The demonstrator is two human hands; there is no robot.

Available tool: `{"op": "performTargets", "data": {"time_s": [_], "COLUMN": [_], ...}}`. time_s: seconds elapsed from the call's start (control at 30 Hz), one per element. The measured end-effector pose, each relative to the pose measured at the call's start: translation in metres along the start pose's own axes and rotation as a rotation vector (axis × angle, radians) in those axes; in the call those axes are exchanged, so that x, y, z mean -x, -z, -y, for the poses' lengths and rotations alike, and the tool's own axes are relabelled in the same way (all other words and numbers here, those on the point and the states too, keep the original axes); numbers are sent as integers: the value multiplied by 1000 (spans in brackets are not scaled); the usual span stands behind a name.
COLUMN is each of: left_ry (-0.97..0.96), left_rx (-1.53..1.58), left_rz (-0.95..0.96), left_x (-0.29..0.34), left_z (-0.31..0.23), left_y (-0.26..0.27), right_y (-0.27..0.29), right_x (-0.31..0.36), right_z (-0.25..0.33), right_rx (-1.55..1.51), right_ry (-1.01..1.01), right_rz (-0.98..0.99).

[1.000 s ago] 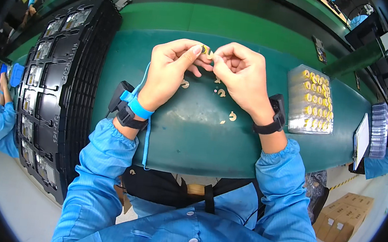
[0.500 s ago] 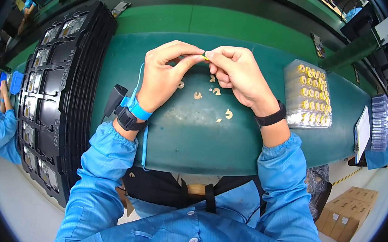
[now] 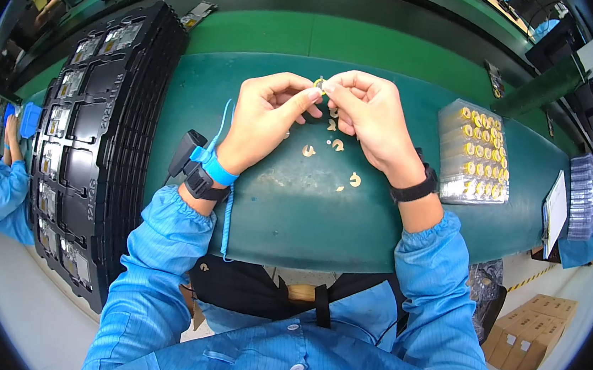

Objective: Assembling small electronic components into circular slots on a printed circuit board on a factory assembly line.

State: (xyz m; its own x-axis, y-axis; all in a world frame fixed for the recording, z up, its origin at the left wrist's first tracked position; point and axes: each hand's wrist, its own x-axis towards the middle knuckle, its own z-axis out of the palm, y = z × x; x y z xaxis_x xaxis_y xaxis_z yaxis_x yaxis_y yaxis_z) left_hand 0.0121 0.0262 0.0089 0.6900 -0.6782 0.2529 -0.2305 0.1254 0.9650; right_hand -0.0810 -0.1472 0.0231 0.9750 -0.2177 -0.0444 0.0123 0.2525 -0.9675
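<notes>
Above the green tabletop, my left hand (image 3: 269,113) and my right hand (image 3: 374,117) meet fingertip to fingertip. Between them they pinch a small yellow ring-shaped part (image 3: 318,84), dark in its middle and partly covered by my thumbs and fingers. Both hands are closed on it. Beneath and in front of them lie several small cream cut-out pieces, among them a notched disc piece (image 3: 307,151) and another notched disc piece (image 3: 355,181). A blue strap with a coiled cord circles my left wrist, and a black band is on my right.
Tall stacked black trays (image 3: 90,144) line the left side. To the right stands a clear plastic tray stack (image 3: 474,159) with rows of yellow round parts. Farther right are a clipboard (image 3: 555,215) and more clear trays (image 3: 581,198). Brown cartons (image 3: 532,332) sit on the floor; co-workers are at left.
The yellow part has turned so that its round face shows more. My left hand has shifted slightly right, its fingers curling further. The whole view has moved a little.
</notes>
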Motion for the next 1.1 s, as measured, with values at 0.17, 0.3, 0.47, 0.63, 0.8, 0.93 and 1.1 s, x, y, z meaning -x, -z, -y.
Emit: {"op": "performTargets", "data": {"time_s": [0.17, 0.3, 0.47, 0.63, 0.8, 0.93, 1.1], "left_ry": [16, 76, 28, 139, 604, 304, -229], "left_rx": [35, 25, -596, -1493, -1532, -1589, -1402], "left_rz": [4, -35, -229, -336, -418, -500, -441], "left_x": [1, -20, -102, -166, -174, -177, -177], "left_z": [2, 3, 20, 79, 92, 79, 61], "left_y": [0, 18, 87, 180, 183, 150, 105], "right_y": [-6, -1, 5, -12, -13, -5, -2], "right_x": [3, -6, -13, -8, -1, 3, -6], "right_z": [5, -7, -19, -27, -22, -14, -19], "right_rx": [200, 145, 231, 347, 370, 395, 394], "right_ry": [56, 180, 252, 325, 348, 324, 353], "right_rz": [-2, -70, -275, -203, -183, -201, -254]}}
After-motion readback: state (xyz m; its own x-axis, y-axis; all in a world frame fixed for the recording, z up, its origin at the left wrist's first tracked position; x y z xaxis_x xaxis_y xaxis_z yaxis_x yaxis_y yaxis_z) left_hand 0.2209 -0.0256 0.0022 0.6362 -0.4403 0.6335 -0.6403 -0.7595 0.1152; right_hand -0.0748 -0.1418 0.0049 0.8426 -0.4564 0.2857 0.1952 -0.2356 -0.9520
